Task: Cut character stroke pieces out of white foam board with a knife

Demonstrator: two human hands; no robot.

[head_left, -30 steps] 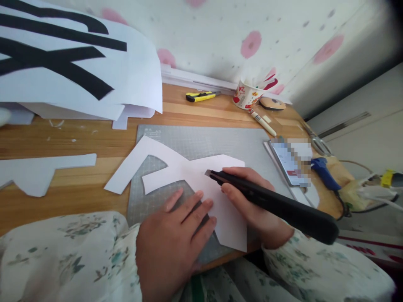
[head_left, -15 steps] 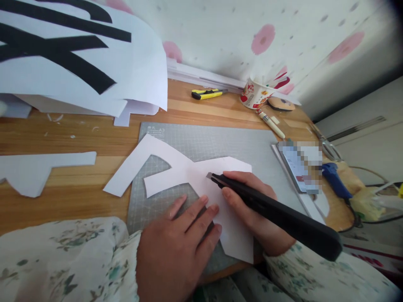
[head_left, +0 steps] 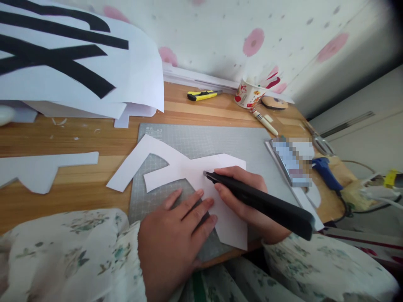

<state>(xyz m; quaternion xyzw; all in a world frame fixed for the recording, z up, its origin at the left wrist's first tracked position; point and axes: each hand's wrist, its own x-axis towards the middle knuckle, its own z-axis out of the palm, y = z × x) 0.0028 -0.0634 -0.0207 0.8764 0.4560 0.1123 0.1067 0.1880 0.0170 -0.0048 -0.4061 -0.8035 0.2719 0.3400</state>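
A white paper cut-out (head_left: 185, 167) lies across a grey cutting mat (head_left: 220, 140) on a wooden desk. My left hand (head_left: 176, 235) rests flat on the paper's lower edge, fingers stretched out and slightly spread. My right hand (head_left: 242, 195) is wrapped round a long black utility knife (head_left: 261, 201), whose blade tip touches the paper near its middle. Floral sleeves cover both my forearms.
A stack of white sheets with thick black strokes (head_left: 72, 63) sits at the back left. Another paper offcut (head_left: 40, 170) lies at the left. A yellow cutter (head_left: 201, 95), a patterned cup (head_left: 248, 94), a pen (head_left: 264, 121), a phone (head_left: 291, 161) and a blue tool (head_left: 325, 174) stand along the back and right.
The view has shifted slightly. The knife tip sits a little further left on the paper; my left hand stays flat in the same place.
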